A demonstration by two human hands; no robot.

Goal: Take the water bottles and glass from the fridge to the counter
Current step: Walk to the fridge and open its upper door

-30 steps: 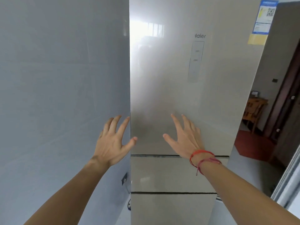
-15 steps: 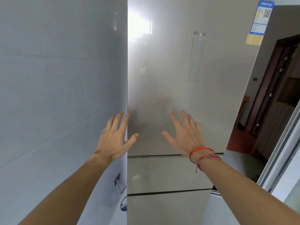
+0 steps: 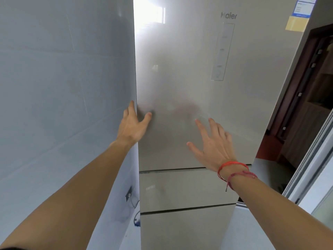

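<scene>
The tall beige fridge [image 3: 180, 69] fills the middle of the view, and its upper door is closed. The water bottles and the glass are hidden behind it. My left hand [image 3: 132, 127] is at the door's left edge, level with its lower half. Its fingers reach into the narrow gap beside the wall and its thumb rests on the door's front. My right hand [image 3: 212, 145] hovers with spread fingers in front of the door's lower part and holds nothing. A red string bracelet sits on that wrist.
A pale tiled wall [image 3: 63, 87] stands tight against the fridge's left side, with a socket and cable [image 3: 129, 194] low down. Two drawer fronts [image 3: 180, 188] lie below the upper door. A dark wooden doorway [image 3: 306, 105] and a sliding door frame [image 3: 315, 168] are on the right.
My left hand has moved up and right onto the fridge door's left edge, fingers slipping into the gap. My right hand has dropped slightly to the right. The view has come closer to the fridge.
</scene>
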